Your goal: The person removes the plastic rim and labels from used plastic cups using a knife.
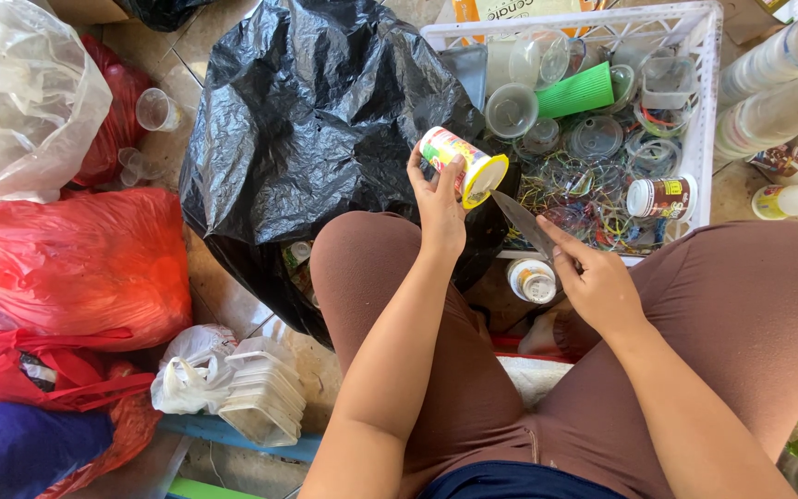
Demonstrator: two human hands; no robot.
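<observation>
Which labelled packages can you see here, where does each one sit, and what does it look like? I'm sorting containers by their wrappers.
Small cup: held in left hand, cylindrical, multicoloured label, yellow rim.
Small bottle: lying in the white crate, brown and white label.
Bottle: on the floor right of the crate, white, yellow-green label.
Cup: floor between the knees, white with orange print.
Right hand holds a knife.

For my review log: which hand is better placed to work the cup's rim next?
Probably the right hand: it holds the knife, whose tip touches the cup's yellow rim. The left hand only grips the cup.
</observation>
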